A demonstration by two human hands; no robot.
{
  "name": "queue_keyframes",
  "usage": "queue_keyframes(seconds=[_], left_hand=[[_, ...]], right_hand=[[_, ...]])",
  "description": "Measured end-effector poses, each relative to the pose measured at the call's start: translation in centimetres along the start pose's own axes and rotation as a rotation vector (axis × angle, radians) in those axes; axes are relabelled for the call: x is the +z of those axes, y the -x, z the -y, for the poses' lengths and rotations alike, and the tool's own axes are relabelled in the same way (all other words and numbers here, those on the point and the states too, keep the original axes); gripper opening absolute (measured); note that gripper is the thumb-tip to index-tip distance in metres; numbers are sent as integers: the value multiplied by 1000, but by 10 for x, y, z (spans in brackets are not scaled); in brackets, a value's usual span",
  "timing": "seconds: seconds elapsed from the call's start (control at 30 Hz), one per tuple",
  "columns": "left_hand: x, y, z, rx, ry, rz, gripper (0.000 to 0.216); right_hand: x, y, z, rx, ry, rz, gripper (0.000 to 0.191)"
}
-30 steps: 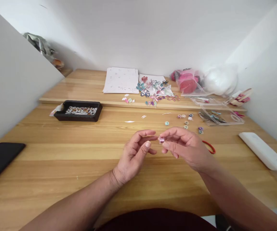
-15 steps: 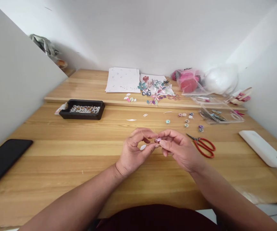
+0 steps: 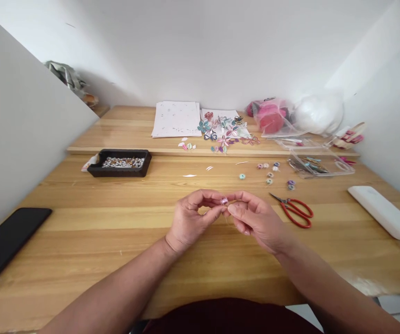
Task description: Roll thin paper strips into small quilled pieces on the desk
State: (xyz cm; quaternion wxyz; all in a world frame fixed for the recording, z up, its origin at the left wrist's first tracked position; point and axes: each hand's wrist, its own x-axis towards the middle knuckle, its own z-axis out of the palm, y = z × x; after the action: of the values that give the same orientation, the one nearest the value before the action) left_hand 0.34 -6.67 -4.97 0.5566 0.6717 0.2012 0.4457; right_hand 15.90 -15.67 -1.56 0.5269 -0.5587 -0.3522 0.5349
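Note:
A small clear bobbin of pinkish-purple thread [image 3: 224, 201] is held between my two hands above the middle of the desk. My left hand [image 3: 194, 215] pinches it between thumb and fingertips. My right hand [image 3: 255, 215] meets it from the other side, thumb and index finger closed at the bobbin's edge. A fine thread end hangs just below the fingertips. Whether the right fingers grip the bobbin or only its thread is hard to see. Beyond the hands lie several more bobbins [image 3: 269, 175] and a turquoise one [image 3: 242, 176].
Red-handled scissors [image 3: 297, 213] lie right of my hands. A black tray of beads [image 3: 119, 171] stands at left, a black phone [image 3: 10, 241] nearer. Wire flowers [image 3: 225, 130] and paper sheets [image 3: 177, 119] rest on the raised shelf. A clear box [image 3: 321, 163] and white device [image 3: 384, 211] are at right.
The bobbin has turned between my fingertips, and the fingers have drawn closer around it. The white leaf-shaped piece behind my left hand is now mostly covered. The view has shifted slightly.

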Motion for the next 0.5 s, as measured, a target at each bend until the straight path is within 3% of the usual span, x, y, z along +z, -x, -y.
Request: queue_keyframes(seconds=[0.1,0.3,0.5], left_hand=[[0,-1,2,-1,-3,-20,17],[-1,-1,5,-9,-44,1,14],[1,0,-1,-34,19,56,14]], right_hand=[[-1,4,1,-32,165,-36,30],[-6,15,18,-267,592,-96,17],[-14,-6,35,-378,677,-104,13]])
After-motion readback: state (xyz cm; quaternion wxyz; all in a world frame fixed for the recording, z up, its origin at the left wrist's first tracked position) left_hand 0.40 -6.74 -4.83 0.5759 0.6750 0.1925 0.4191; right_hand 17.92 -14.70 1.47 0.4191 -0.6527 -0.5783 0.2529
